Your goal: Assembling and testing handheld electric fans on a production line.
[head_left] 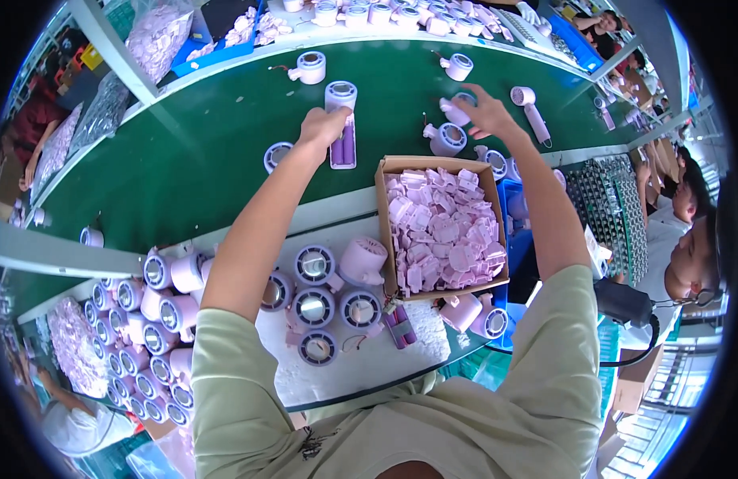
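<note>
My left hand (324,128) is closed round the neck of a pale pink-lilac handheld fan (340,94) on the green belt. Its handle lies uncovered toward me, showing two purple battery cells (343,144). My right hand (493,113) is spread beside a lilac fan head (458,108), its fingers apart near that head's right side; whether they touch it I cannot tell. Just nearer me sits another fan head (447,140) with short wires. One more fan head (278,156) lies left of my left forearm, partly hidden by it.
A cardboard box (382,231) of pink plastic pieces stands before me. Several fan heads (314,306) and a battery pack (400,327) lie on a white foam pad (369,375). More fan heads are stacked left. Fans (531,116) dot the green belt (201,136). Other people work at right.
</note>
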Tool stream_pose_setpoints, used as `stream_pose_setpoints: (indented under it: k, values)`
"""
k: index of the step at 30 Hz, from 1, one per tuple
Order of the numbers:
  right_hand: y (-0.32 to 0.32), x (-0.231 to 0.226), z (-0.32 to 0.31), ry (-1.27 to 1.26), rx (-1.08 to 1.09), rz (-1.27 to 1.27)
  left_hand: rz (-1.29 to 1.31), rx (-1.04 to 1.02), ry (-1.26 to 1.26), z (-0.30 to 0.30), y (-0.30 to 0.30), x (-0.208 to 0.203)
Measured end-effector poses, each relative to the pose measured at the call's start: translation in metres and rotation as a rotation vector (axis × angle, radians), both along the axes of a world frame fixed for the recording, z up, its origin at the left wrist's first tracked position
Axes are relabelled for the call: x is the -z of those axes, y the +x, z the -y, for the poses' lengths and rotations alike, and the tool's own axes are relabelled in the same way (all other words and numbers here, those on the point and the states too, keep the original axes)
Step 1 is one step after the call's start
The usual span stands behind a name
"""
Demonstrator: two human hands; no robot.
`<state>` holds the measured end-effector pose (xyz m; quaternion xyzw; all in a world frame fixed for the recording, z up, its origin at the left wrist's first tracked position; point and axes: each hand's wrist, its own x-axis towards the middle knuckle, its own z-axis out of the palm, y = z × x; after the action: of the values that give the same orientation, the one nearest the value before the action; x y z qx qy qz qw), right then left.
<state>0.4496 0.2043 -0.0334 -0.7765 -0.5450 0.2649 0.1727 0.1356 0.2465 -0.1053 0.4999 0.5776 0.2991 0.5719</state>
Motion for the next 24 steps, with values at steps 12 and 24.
stream_pose_setpoints:
  k: [12, 24]
  values:
    - [-0.034, 0.052, -0.004, -0.035, 0.010, 0.532, 0.095, 0.244, 0.393, 0.224, -0.119, -0.154]
    - [-0.268, -0.087, 0.158, 0.517, -0.906, -0.129, -0.145, -0.355, 0.176, 0.479, -0.216, -0.099]
